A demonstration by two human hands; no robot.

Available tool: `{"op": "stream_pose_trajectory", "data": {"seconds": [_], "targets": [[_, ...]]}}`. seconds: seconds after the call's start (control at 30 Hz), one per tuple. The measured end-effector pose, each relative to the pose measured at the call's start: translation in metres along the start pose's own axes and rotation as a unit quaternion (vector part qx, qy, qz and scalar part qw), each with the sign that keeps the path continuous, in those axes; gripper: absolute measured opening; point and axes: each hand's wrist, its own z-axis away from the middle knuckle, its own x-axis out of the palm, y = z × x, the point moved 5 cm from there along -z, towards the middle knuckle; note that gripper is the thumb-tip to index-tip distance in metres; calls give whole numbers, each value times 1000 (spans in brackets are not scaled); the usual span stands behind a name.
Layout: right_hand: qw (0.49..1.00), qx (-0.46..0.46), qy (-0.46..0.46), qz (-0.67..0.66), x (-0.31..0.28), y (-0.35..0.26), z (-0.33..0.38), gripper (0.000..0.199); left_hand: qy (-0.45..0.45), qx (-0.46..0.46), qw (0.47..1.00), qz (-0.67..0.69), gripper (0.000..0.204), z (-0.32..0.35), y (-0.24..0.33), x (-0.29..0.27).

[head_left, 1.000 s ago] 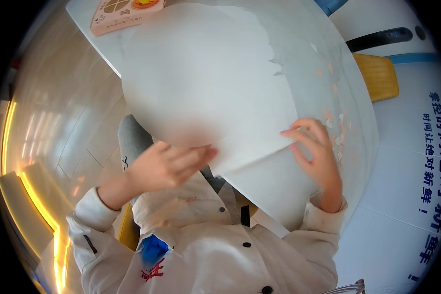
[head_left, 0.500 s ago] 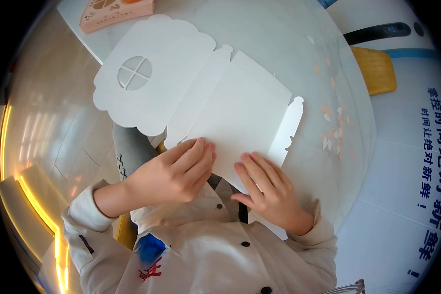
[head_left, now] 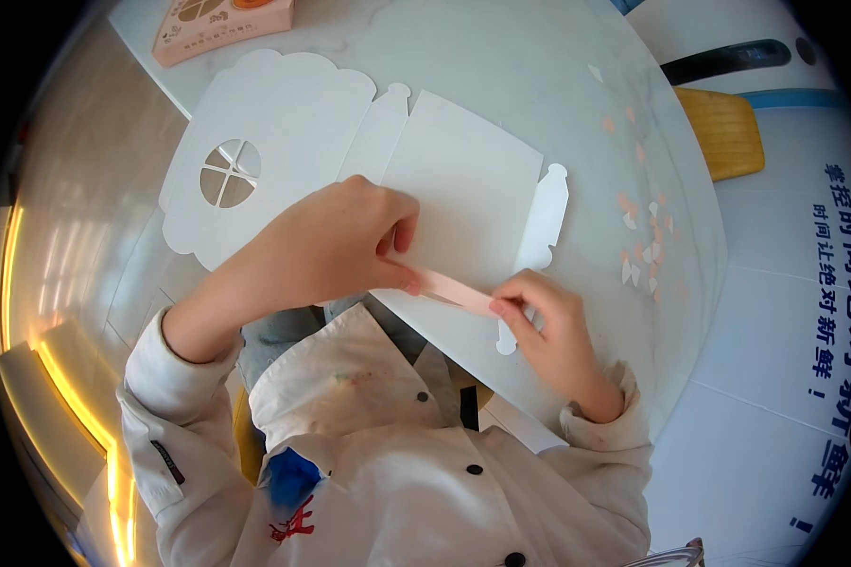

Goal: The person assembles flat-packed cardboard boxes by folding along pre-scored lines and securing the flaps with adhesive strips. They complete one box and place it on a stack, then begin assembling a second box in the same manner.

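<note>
An unfolded cardboard box blank [head_left: 468,180], white on the face turned up, lies partly over the table's near edge. Its scalloped panel, at the left, has a round window [head_left: 230,174] with cross bars. Along the near side a flap [head_left: 459,289] is turned up and shows a pink face. My left hand [head_left: 345,231] is closed on the left part of this flap, thumb below and fingers curled. At the flap's right end my right hand [head_left: 544,317] pinches it between thumb and forefinger. A notched tab [head_left: 547,213] sticks out beyond my right hand.
A pink printed box [head_left: 222,28] stands at the table's far left edge. Small pink and white paper scraps [head_left: 649,248] are scattered over the right of the marble table [head_left: 529,76]. Past its curved right edge are a yellow wooden piece [head_left: 723,137] and a dark handle [head_left: 728,62].
The near flap has been turned up, its pink face now showing. My left hand has moved up and over the blank; my right hand has closed on the flap. The blank has shifted slightly left.
</note>
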Motion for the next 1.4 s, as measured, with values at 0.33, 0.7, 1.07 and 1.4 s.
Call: {"op": "stream_pose_trajectory", "data": {"seconds": [0.33, 0.7, 1.07, 1.4], "targets": [[985, 108, 1, 135, -26, 24, -45, 57, 291, 31, 873, -391, 60, 9, -3, -5], [993, 85, 7, 85, -29, 23, -44, 66, 199, 247, 915, -250, 37, 70, -13, -7], [976, -63, -43, 202, -7, -8, -16, 61, 188, -26, 980, -56, 24, 29, -25, -39], [930, -97, -11, 354, -28, 3, -16, 72, 338, 176, 891, -247, 42, 60, 16, -6]]}}
